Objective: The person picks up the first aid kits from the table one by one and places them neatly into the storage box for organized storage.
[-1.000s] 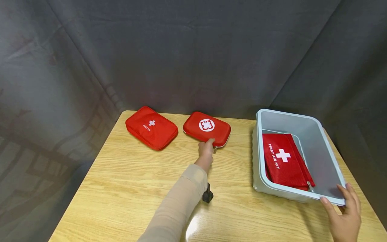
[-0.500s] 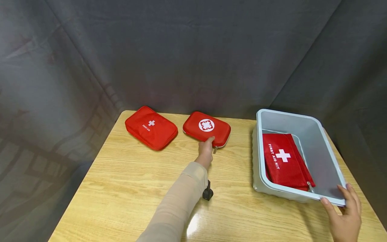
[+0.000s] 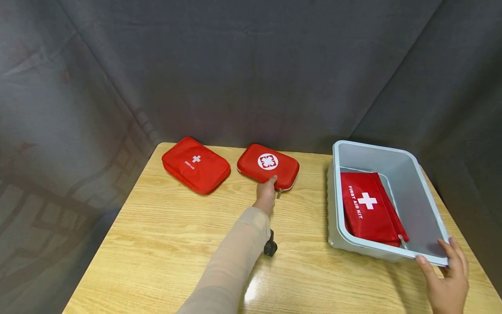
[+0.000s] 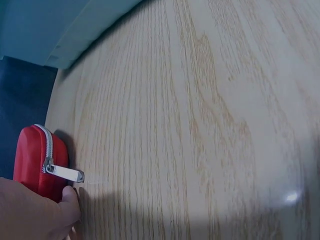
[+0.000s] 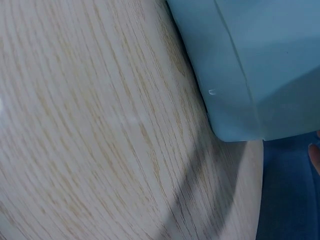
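A red hard zip case (image 3: 256, 163) with a white round emblem lies at the back middle of the table. My left hand (image 3: 266, 194) grips its near edge; one finger shows on top of the case. In the left wrist view the case's zipper pull (image 4: 65, 172) sticks out beside that hand. On the right stands a grey-blue plastic bin (image 3: 429, 196), with a red first aid kit pouch (image 3: 370, 220) lying inside. My right hand (image 3: 449, 277) holds the bin's near right rim corner, thumb and fingers on either side. Only a fingertip of it shows in the right wrist view.
A red soft first aid bag (image 3: 196, 168) with a white cross lies at the table's back left. A small black device (image 3: 270, 246) sits by the left wrist. Dark grey curtains (image 3: 251, 74) hang behind the wooden table (image 3: 157, 244).
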